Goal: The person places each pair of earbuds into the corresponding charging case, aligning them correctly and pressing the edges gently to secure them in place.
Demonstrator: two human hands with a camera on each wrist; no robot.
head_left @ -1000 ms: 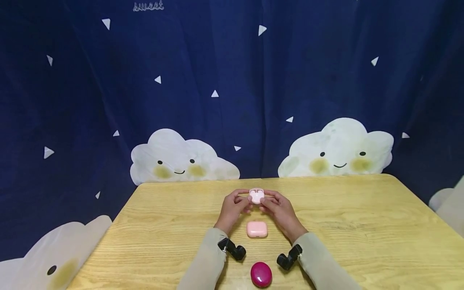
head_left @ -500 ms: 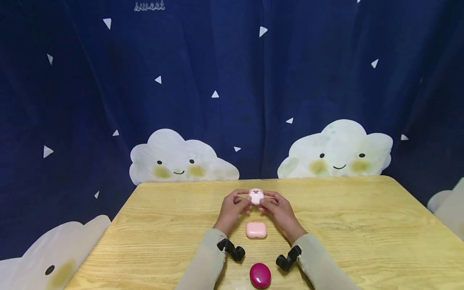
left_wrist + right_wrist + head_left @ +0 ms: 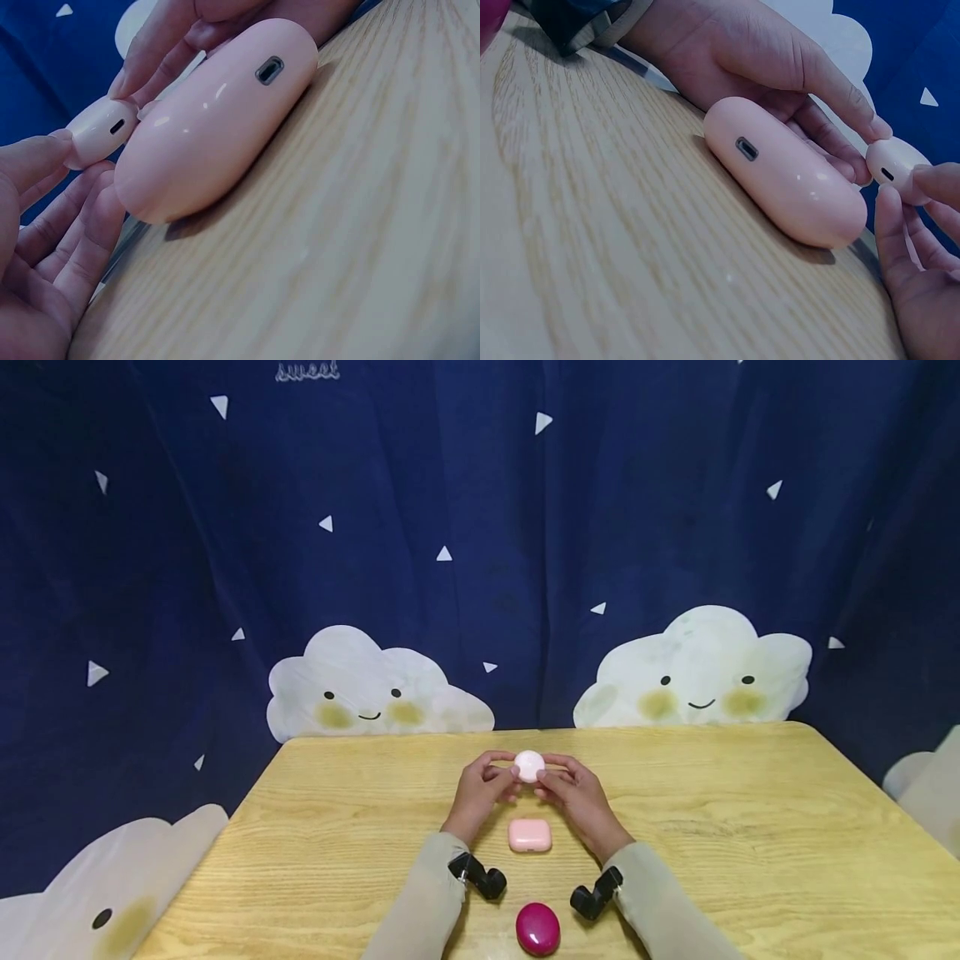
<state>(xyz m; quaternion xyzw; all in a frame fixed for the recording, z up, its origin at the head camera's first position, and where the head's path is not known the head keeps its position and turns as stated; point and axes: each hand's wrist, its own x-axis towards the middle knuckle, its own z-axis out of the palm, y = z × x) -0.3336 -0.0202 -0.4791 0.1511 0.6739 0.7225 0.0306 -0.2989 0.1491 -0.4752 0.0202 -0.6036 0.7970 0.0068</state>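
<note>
Beyond the rest of the things on the table, my left hand point(image 3: 477, 795) and right hand point(image 3: 587, 803) hold a small, round, pale pink earbud case point(image 3: 529, 765) between them. Thumb and fingers of each hand pinch one side of it. Its lid is down, and a charging port shows in its underside in the left wrist view. Nearer to me, between the wrists, a larger pink earbud case point(image 3: 529, 835) lies shut on the wooden table point(image 3: 337, 843). This one fills the middle of both wrist views, a metal-rimmed port facing the camera. Any earbuds inside are hidden.
A glossy magenta oval case point(image 3: 537, 929) lies at the near side, between the forearms. Black wrist cameras point(image 3: 480, 877) jut inward from both sleeves. Behind the table's far edge hangs a dark blue curtain point(image 3: 525, 527) with clouds and white triangles.
The lid of the small round case has gone from open, with earbuds showing inside, to down over them. Both hands keep their hold in nearly the same place. The other cases stay put.
</note>
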